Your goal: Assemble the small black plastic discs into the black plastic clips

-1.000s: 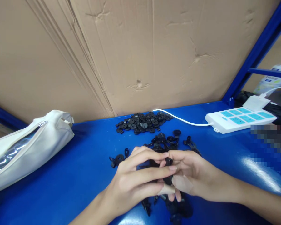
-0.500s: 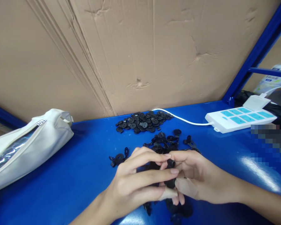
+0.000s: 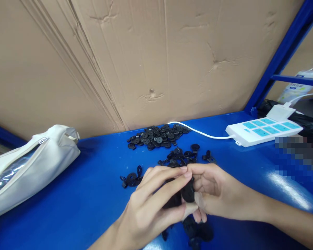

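Observation:
A small black plastic part (image 3: 188,191) is pinched between my two hands, just above the blue table. My left hand (image 3: 156,198) comes from the lower left, its fingers closed on the part, with tape on the thumb. My right hand (image 3: 216,191) grips the same part from the right, its taped thumb near the left one. Fingers cover much of the part, so its full shape is hidden. Loose black parts (image 3: 178,154) lie just behind my hands, and more black pieces (image 3: 198,229) lie below them. A few black pieces (image 3: 131,177) sit left of my left hand.
A heap of round black discs (image 3: 159,136) lies at the back of the blue table (image 3: 94,187). A white power strip (image 3: 263,131) with a cable stands at the right. A pale zippered pouch (image 3: 39,166) lies left. Brown cardboard (image 3: 135,62) stands behind.
My left fingers have shifted on the black part, the middle finger moving up toward the index finger. The part now shows its broad rounded face. The view has shifted slightly.

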`<state>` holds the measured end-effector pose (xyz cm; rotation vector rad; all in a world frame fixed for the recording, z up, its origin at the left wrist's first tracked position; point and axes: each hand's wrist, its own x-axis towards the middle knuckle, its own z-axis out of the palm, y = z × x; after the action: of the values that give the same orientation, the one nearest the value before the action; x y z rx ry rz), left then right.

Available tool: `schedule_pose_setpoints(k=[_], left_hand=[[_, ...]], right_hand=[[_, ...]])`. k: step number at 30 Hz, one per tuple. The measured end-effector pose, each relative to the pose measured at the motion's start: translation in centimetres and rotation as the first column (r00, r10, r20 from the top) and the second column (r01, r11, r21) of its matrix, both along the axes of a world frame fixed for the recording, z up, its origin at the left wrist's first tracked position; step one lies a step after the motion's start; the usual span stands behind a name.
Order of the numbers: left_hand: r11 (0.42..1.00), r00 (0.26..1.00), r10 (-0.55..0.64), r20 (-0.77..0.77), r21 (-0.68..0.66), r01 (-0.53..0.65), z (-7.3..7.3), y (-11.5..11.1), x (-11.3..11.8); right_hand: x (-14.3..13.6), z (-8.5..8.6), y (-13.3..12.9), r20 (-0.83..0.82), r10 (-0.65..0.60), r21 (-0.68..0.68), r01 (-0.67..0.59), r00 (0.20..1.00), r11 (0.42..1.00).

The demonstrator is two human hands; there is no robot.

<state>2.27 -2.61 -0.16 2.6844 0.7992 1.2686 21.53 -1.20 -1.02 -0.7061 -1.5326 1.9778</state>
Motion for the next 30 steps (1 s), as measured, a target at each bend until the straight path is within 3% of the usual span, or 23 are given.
schedule_pose_setpoints(k=[4,12,15,18,20,21,24,27,30], left_hand=[[0.999,0.999,0.026,-0.045,0.025,-0.025,-0.1,-0.3,0.2],[0.977,0.969,0.067,-0.238,0.213,-0.015,-0.1,-0.6,0.4],[0.978,0.964,0.053,-0.26,0.209,0.003,-0.2,-0.4,0.0],[0.994,0.979,0.025,-0.201,0.11,-0.003,0.0,0.3,-0.8],[0.996,0.974,0.083,-0.211,-0.001,-0.085,0.2,1.4,-1.8],[0.982,0.957,0.162,-0.243,-0.054,-0.18,0.2,2.1,-2.4],[0.863,0.846,0.405,-0.348,-0.16,-0.479,-0.1,4.5,-4.9],[0.806,0.78,0.412,-0.472,-0.21,-0.553,-1.0,6.7,-7.1],[0.803,0.768,0.35,-0.536,-0.25,-0.541,-1.9,7.6,-7.7]], right_hand=[[-0.1,0.4,0.2,0.087,-0.045,0.002,0.045,0.995,0.999],[0.0,-0.6,0.0,0.187,-0.107,0.143,0.08,0.976,0.986],[0.1,-0.7,-0.1,0.238,-0.106,0.231,0.049,0.966,0.972],[0.2,-0.5,-0.1,0.283,-0.174,0.347,0.069,0.943,0.935],[0.5,-0.4,0.1,0.331,-0.321,0.509,0.118,0.887,0.852],[0.6,-0.3,0.2,0.355,-0.415,0.611,0.129,0.838,0.781],[1.0,-0.4,0.5,0.373,-0.636,0.833,0.057,0.676,0.55],[1.3,-0.5,0.6,0.337,-0.699,0.909,-0.024,0.631,0.416],[1.3,-0.5,0.3,0.293,-0.699,0.934,-0.04,0.652,0.354]])
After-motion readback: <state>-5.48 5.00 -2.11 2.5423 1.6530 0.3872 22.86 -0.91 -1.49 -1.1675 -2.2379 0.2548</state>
